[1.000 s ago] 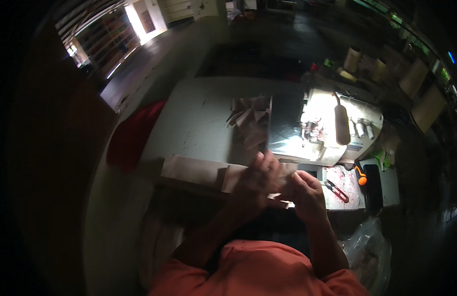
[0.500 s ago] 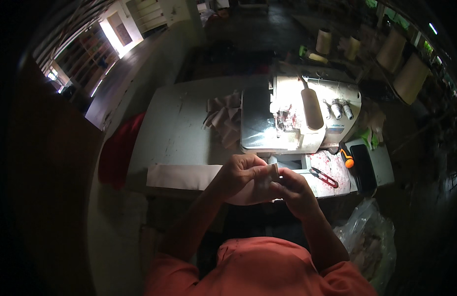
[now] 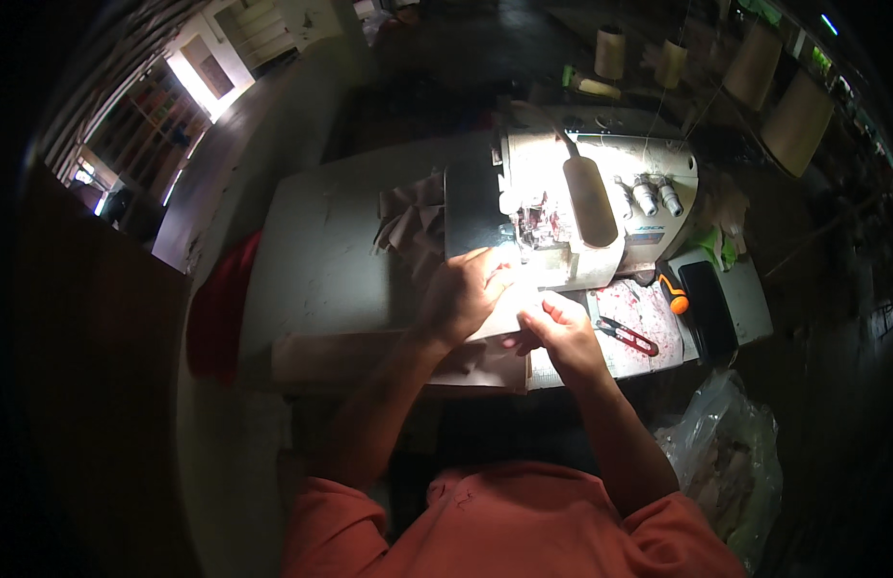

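A long, pale pinkish strip of fabric (image 3: 316, 356) lies along the table's near edge and runs up to both hands. My left hand (image 3: 466, 297) is closed on the fabric at the front of a white sewing machine (image 3: 649, 236), its fingertips close to the needle area. There the lamp's glare washes out the fabric's edge. Just to the right and nearer me, my right hand (image 3: 564, 332) pinches the fabric between thumb and fingers. Part of the strip hangs below the hands.
A crumpled fabric pile (image 3: 411, 217) sits left of the machine. To the right lie red-handled thread snips (image 3: 628, 335), an orange-and-black tool (image 3: 676, 294) and a dark phone (image 3: 708, 308). A clear plastic bag (image 3: 726, 443) hangs at the lower right. Thread cones (image 3: 610, 53) stand behind.
Both hands have moved forward with the fabric, from the table's near edge up to the machine's front. The strip's left part has shifted slightly left and nearer. The view has also shifted a little.
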Motion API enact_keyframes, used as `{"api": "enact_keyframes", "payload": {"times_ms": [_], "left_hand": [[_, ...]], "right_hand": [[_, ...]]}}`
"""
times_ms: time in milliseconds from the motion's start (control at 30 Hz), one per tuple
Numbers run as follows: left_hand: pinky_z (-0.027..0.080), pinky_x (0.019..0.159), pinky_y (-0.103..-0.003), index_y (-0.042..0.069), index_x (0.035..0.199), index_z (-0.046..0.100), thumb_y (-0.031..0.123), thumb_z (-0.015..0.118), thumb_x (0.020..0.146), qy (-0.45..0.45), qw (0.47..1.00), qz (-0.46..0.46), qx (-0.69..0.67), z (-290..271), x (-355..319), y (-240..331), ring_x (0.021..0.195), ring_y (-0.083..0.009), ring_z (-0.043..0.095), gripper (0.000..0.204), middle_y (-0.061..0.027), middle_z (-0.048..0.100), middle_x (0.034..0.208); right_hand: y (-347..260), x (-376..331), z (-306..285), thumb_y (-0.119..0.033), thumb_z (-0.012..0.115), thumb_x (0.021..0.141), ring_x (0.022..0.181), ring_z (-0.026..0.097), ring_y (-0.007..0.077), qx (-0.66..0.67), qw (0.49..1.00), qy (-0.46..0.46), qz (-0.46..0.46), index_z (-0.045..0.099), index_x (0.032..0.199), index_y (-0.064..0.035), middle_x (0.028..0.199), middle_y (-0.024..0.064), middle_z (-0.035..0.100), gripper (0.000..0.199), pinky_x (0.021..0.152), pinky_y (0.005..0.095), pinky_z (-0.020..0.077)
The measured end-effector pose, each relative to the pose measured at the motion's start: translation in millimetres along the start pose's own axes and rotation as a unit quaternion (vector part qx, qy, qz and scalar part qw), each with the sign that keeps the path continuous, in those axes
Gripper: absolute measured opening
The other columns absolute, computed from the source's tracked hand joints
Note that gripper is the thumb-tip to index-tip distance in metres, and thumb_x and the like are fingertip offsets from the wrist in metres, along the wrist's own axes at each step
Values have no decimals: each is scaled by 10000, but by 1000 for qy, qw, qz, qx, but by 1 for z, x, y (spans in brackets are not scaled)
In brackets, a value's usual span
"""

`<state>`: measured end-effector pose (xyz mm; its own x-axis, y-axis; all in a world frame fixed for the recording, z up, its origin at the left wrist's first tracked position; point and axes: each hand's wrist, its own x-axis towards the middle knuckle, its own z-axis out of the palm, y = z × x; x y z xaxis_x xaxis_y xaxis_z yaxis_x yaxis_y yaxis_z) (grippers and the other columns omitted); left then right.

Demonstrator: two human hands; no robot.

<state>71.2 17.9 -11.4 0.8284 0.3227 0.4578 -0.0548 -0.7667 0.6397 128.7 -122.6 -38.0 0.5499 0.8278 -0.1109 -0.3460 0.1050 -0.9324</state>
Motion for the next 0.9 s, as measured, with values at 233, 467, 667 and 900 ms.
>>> {"api": "enact_keyframes", "payload": {"times_ms": [233, 467, 667, 900], "left_hand": [[431, 621, -329, 21, 806, 583, 68, 533, 708, -88, 976, 134, 145, 3, 0, -13, 694, -246, 507, 120, -101, 509, 739], [420, 606, -338, 15, 751, 527, 82, 582, 649, -56, 993, 83, 62, 5, 22, -21, 676, -259, 515, 135, -101, 510, 726], [432, 648, -343, 11, 783, 550, 39, 556, 661, -29, 975, 154, 155, 10, 17, -28, 732, -287, 532, 125, -141, 529, 765], [446, 723, -329, -27, 1016, 481, 39, 526, 717, -107, 990, 34, 81, 2, 30, -45, 901, -286, 538, 309, -214, 534, 948]], "right_hand": [[22, 3, -9, -47, 507, 799, 554, 544, 106, -27, 997, 59, -29, 466, 884, 29, 676, 68, 544, 121, 497, 207, 430], [16, 12, -3, 4, 463, 818, 632, 557, 129, 2, 996, 65, -62, 437, 1050, 44, 812, 122, 565, 237, 525, 211, 458], [17, 19, -7, -6, 459, 825, 670, 559, 131, -24, 996, 69, -48, 499, 1016, 56, 848, 127, 571, 205, 546, 216, 467], [15, 18, -6, -36, 457, 831, 575, 539, 94, 27, 997, 74, -26, 509, 1031, 41, 735, 98, 595, 220, 523, 208, 461]]}}
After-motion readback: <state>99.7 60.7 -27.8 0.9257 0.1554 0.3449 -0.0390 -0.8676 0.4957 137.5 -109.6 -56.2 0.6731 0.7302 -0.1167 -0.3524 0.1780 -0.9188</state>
